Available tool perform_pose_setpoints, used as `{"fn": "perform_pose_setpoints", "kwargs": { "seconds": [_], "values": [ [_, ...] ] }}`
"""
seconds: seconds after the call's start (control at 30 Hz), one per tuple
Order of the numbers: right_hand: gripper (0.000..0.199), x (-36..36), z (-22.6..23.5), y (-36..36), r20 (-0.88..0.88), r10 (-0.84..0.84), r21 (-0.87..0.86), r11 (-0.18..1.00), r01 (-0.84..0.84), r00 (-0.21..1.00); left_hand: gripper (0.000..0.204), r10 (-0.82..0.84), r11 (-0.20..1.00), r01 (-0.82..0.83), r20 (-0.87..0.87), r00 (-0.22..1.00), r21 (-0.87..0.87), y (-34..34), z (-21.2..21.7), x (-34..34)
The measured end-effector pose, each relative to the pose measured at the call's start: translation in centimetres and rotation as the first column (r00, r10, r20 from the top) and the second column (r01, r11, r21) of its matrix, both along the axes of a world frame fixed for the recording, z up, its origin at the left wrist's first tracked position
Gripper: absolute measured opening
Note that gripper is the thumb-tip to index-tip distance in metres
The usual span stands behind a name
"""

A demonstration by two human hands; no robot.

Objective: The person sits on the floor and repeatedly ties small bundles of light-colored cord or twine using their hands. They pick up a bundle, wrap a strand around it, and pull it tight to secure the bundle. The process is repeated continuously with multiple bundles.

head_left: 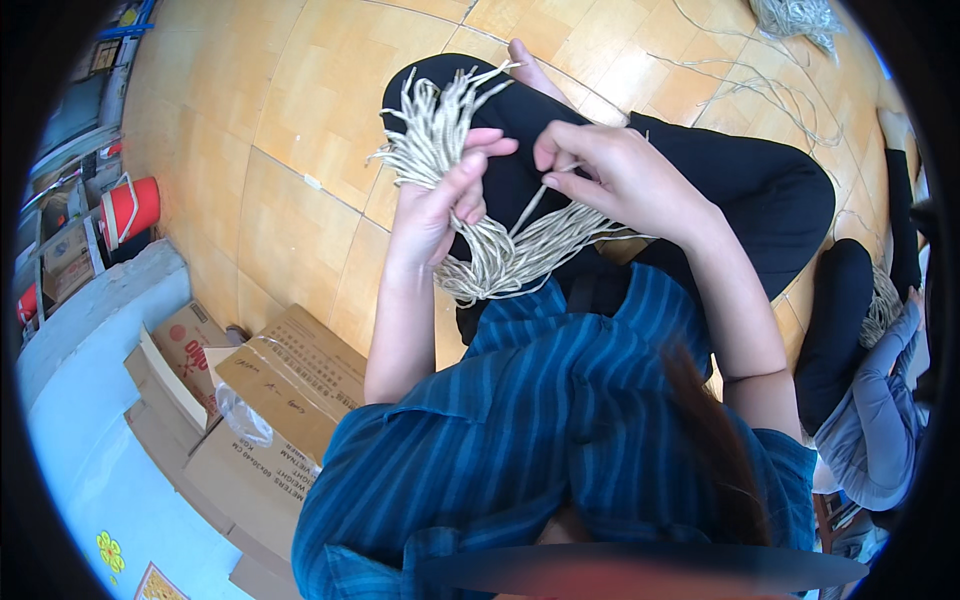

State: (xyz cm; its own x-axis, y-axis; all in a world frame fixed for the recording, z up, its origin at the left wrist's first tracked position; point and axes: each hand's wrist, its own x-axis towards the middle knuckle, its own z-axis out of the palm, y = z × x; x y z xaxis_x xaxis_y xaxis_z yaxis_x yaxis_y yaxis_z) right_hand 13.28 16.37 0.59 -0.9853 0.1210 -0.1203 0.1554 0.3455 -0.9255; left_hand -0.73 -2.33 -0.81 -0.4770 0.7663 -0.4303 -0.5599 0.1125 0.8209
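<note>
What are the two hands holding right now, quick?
Left hand: closed around the bundle of pale cords, cut ends fanning out above the fist.
Right hand: fingers pinched on a single cord drawn out of that bundle.

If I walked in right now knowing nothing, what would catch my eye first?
Most likely the thick bundle of pale cords in the middle, gripped by the left hand while the right hand pinches out a single strand over the person's lap. Next, the cardboard boxes stacked at lower left on the wooden floor, and more loose cords lying at the top right.
</note>
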Motion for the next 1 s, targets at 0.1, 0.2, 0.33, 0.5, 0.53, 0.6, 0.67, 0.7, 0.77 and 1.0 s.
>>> {"fn": "perform_pose_setpoints", "kwargs": {
  "seconds": [0.1, 0.2, 0.33, 0.5, 0.53, 0.6, 0.67, 0.7, 0.77, 1.0],
  "values": [
    [0.007, -2.0, 0.4, -0.4, -0.173, -0.039, -0.100, 0.995, 0.022, 0.984, 0.031, -0.108, 0.993, 0.108, -0.004, 0.994, -0.040, 0.2, 0.5, -0.1],
    [0.006, -3.1, 0.6, -0.1, -0.211, 0.004, -0.130, 0.991, -0.032, 0.977, 0.022, -0.133, 0.986, 0.130, -0.028, 0.991, -0.104, 0.2, 0.6, -0.4],
    [0.012, -2.3, 1.0, 1.3, -0.029, 0.019, -0.100, 0.995, -0.022, 0.999, 0.017, -0.043, 0.997, 0.045, 0.027, 0.999, -0.064, 0.0, 0.0, -0.3],
    [0.015, -0.1, 1.6, 3.4, 0.056, -0.028, -0.180, 0.983, 0.037, 0.998, 0.019, 0.001, 1.000, -0.003, 0.107, 0.994, 0.020, 0.2, -0.1, -0.2],
    [0.015, 0.2, 1.7, 3.7, 0.075, -0.052, -0.194, 0.979, 0.065, 0.996, 0.019, 0.011, 1.000, -0.010, 0.077, 0.997, -0.016, 0.4, 0.0, -0.1],
    [0.014, 0.7, 2.1, 4.2, 0.111, -0.099, -0.223, 0.967, 0.122, 0.989, 0.020, 0.035, 0.995, -0.033, 0.018, 0.999, -0.091, 0.6, 0.3, 0.2],
    [0.013, 0.9, 2.5, 4.6, 0.113, -0.150, -0.183, 0.969, 0.169, 0.982, 0.021, 0.043, 0.998, -0.042, 0.026, 0.999, -0.054, 0.8, 0.6, 0.3],
    [0.013, 0.9, 2.7, 4.6, 0.110, -0.185, -0.149, 0.968, 0.200, 0.977, 0.022, 0.062, 0.998, -0.061, 0.034, 0.997, -0.032, 0.9, 0.8, 0.5],
    [0.013, 0.9, 2.9, 4.2, 0.079, -0.224, -0.055, 0.972, 0.229, 0.971, 0.029, 0.026, 0.999, -0.026, 0.005, 1.000, 0.021, 1.2, 0.9, 0.7],
    [0.014, -1.2, 1.6, 0.3, -0.122, -0.111, 0.319, 0.937, 0.145, 0.986, 0.038, -0.023, 1.000, 0.020, -0.159, 0.987, -0.022, 1.6, 0.9, 1.3]
  ]
}}
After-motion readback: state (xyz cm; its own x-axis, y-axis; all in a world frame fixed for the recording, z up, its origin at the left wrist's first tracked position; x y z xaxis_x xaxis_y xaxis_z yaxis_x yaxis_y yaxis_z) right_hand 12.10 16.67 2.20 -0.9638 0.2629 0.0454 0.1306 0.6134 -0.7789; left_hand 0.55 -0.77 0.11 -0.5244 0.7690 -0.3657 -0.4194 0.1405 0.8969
